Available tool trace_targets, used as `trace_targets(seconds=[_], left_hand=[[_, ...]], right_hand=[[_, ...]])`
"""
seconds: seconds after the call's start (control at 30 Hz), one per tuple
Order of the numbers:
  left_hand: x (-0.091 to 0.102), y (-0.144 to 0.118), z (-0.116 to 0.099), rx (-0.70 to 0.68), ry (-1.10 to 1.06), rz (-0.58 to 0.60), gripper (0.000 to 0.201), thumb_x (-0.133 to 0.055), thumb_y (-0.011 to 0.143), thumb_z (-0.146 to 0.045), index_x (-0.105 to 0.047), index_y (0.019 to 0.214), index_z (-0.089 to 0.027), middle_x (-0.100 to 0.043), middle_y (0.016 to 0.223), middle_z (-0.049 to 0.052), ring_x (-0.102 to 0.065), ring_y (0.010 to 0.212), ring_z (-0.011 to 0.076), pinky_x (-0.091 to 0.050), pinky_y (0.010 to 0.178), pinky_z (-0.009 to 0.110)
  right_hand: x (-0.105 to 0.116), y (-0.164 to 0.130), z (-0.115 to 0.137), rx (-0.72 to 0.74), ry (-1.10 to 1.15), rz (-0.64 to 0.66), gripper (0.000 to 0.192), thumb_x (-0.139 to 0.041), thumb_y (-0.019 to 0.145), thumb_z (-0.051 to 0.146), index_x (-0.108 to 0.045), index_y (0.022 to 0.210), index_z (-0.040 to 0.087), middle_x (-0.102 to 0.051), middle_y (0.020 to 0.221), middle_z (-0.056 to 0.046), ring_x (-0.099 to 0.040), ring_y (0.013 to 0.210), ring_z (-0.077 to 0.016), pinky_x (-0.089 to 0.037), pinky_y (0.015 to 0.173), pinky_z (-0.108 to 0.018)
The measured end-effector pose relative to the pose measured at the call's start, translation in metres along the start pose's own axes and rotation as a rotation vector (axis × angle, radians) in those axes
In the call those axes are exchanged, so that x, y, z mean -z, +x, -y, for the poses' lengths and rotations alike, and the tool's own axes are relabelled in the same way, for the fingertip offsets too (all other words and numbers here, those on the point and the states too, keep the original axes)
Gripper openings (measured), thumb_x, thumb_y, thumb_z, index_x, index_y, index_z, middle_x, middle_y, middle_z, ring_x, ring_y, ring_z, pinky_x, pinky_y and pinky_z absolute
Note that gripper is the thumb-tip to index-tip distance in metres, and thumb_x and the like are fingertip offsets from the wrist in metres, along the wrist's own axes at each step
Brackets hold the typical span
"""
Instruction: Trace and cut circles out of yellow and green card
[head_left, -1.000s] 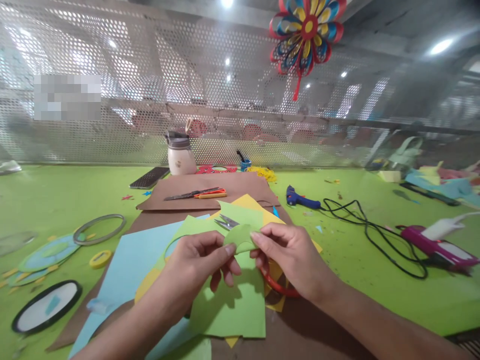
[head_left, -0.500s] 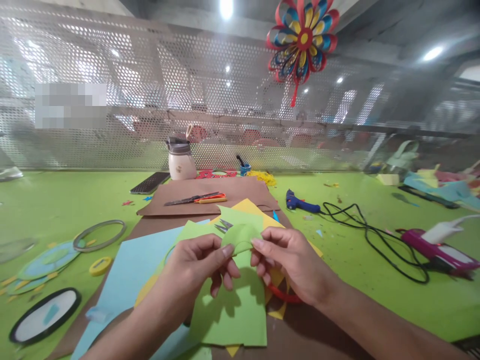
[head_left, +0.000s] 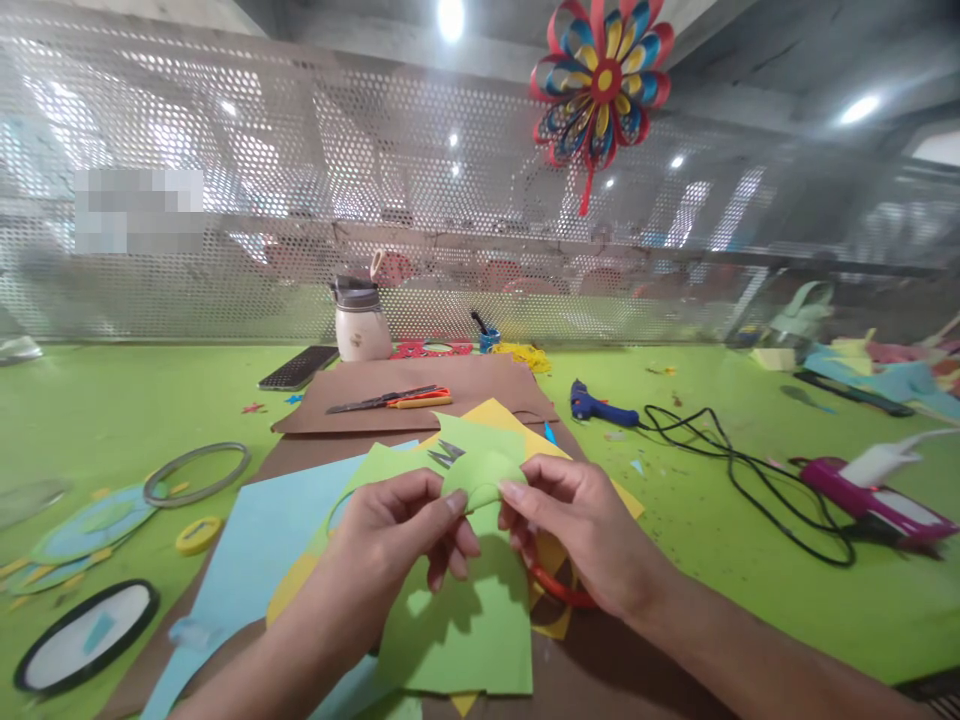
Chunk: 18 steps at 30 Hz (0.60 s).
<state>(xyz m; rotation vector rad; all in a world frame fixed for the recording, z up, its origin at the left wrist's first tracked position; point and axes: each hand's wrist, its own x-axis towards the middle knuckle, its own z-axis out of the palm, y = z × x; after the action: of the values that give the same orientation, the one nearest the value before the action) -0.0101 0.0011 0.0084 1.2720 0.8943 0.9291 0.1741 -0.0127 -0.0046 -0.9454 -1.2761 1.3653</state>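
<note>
Both my hands pinch a small rounded piece of light green foam [head_left: 480, 477] above the table. My left hand [head_left: 397, 535] grips its left edge with thumb and forefinger. My right hand [head_left: 574, 530] grips its right edge the same way. Under the hands lies a stack of foam sheets: a light green sheet [head_left: 465, 625], a blue sheet [head_left: 255, 540] and a yellow sheet [head_left: 499, 412]. Small metal snips [head_left: 448, 453] rest on the green sheet just behind the held piece. A red ring [head_left: 559, 590] shows partly under my right hand.
Orange-handled scissors [head_left: 390, 400] lie on brown paper [head_left: 420, 385]. A blue glue gun [head_left: 596, 405] with black cord [head_left: 750, 475] and a pink glue gun [head_left: 874, 495] lie right. Rings [head_left: 196, 472], tape roll [head_left: 198, 533] and round cutouts sit left. A jar [head_left: 360, 320] and phone [head_left: 298, 367] stand behind.
The hands and the green piece stay nearly still; the fingers shift slightly on the piece. The view has tilted a little.
</note>
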Motion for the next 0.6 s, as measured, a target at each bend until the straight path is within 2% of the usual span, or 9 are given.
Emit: trace_targets(seconds=[0.27,0.47,0.6], left_hand=[[-0.0008,0.0002,0.0018,0.003,-0.022,0.033,0.026,-0.067,0.082,-0.032,-0.063,0.062,-0.016,-0.070,0.062,0.003,-0.057,0.050,0.0105,-0.045,0.047,0.020],[-0.0020,0.0012,0.0037,0.010,-0.021,0.080,0.020,-0.068,0.082,-0.036,-0.068,0.077,-0.016,-0.069,0.072,0.003,-0.059,0.062,0.0131,-0.045,0.052,0.021],[-0.0044,0.0024,0.0065,0.015,-0.062,0.035,0.015,-0.071,0.080,-0.032,-0.069,0.079,-0.018,-0.065,0.072,0.000,-0.053,0.065,0.0102,-0.043,0.058,0.019]], right_hand=[[-0.0027,0.0010,0.0004,0.006,0.010,-0.033,0.023,-0.068,0.084,0.032,-0.061,0.070,0.015,-0.061,0.062,0.002,-0.052,0.050,-0.0073,-0.042,0.048,-0.020],[-0.0009,-0.0008,-0.0042,-0.012,-0.054,-0.068,0.025,-0.067,0.085,0.038,-0.061,0.072,0.017,-0.061,0.062,0.003,-0.050,0.050,-0.0081,-0.041,0.049,-0.021],[-0.0028,-0.0023,-0.0086,-0.007,-0.136,-0.131,0.029,-0.066,0.084,0.044,-0.064,0.071,0.018,-0.062,0.060,0.001,-0.052,0.048,-0.0102,-0.041,0.047,-0.023]])
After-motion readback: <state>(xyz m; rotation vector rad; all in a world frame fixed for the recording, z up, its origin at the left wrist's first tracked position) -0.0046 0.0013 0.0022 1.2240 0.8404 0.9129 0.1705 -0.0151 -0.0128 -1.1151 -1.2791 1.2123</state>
